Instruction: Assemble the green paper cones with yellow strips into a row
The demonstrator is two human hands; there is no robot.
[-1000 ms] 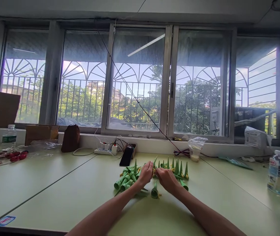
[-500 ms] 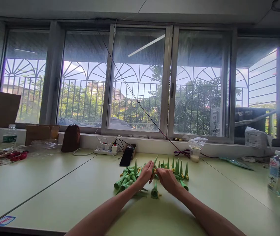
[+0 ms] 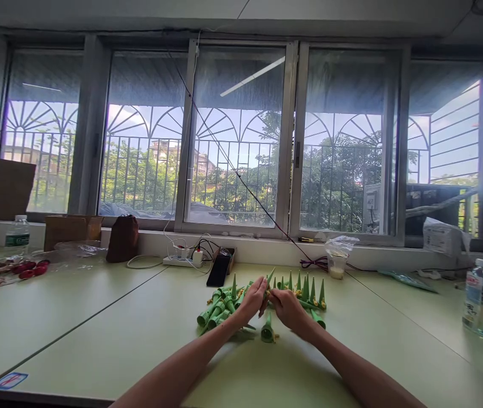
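Note:
My left hand [image 3: 255, 297] is closed around a green cone [image 3: 270, 276], whose pointed tip sticks up past the fingers. Close beside it, my right hand [image 3: 286, 306] has its fingers pinched together near the lower part of that cone; whatever lies between them is too small to make out. Below the hands, another green cone [image 3: 267, 330] lies with its open end facing me and a small yellow piece at its side. Several more green cones [image 3: 219, 311] lie in a heap to the left. On the right, other cones stand upright in a group [image 3: 304, 289], with yellow bits at their bases.
Behind the cones lies a black phone [image 3: 219, 268], near a white power strip [image 3: 182, 262] with cables. A plastic cup [image 3: 336, 264] with a bag stands at the back. A clear bottle [image 3: 481, 300] is at the right; a brown pouch [image 3: 122, 239] is at the left.
Almost nothing differs. Both hands stay together at the same cone, with only a slight shift of the right-hand fingers.

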